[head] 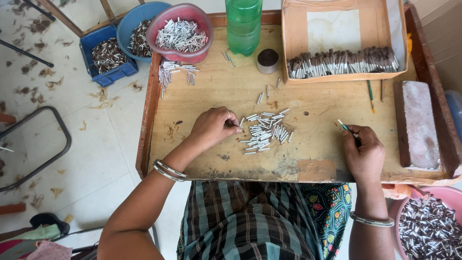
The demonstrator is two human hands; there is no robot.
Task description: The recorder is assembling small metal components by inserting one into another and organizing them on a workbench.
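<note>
A big flat wooden work board [202, 91] lies under both hands. The left hand [213, 126] rests on it, fingers curled and touching the edge of a small pile of short silver metal tubes [263, 133] in the middle. The right hand [363, 149] pinches one thin green stick [342, 125].

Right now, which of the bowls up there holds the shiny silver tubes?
The red bowl, overlapping the table's top left corner. Its tubes are bright silver; the blue bowl behind it and the blue tray hold darker pieces.
</note>
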